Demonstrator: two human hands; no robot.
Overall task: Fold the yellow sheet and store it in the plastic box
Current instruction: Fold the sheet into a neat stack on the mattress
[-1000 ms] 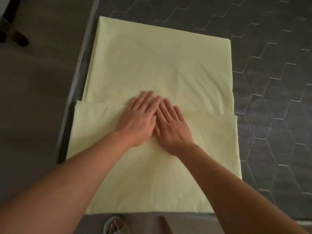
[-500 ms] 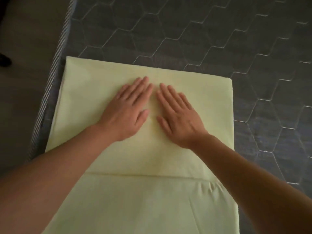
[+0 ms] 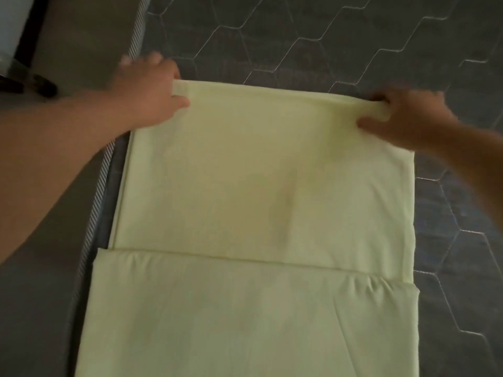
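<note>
The yellow sheet [image 3: 258, 186] lies folded into a long strip on the dark quilted mattress [image 3: 313, 44], with a nearer layer overlapping across its lower part. My left hand [image 3: 147, 88] grips the sheet's far left corner, thumb on top of the cloth. At the far right corner my right hand [image 3: 405, 115] pinches the bunched edge between thumb and fingers. Both hands are blurred. No plastic box is in view.
The mattress's striped edge [image 3: 100, 180] runs down the left beside the sheet, with grey floor [image 3: 81, 36] beyond it. A dark object [image 3: 40, 84] lies on the floor at the upper left, next to a pale upright thing [image 3: 11, 25].
Both hands left the middle of the sheet, where they lay flat side by side, and spread apart to its far corners. They now hold the far edge.
</note>
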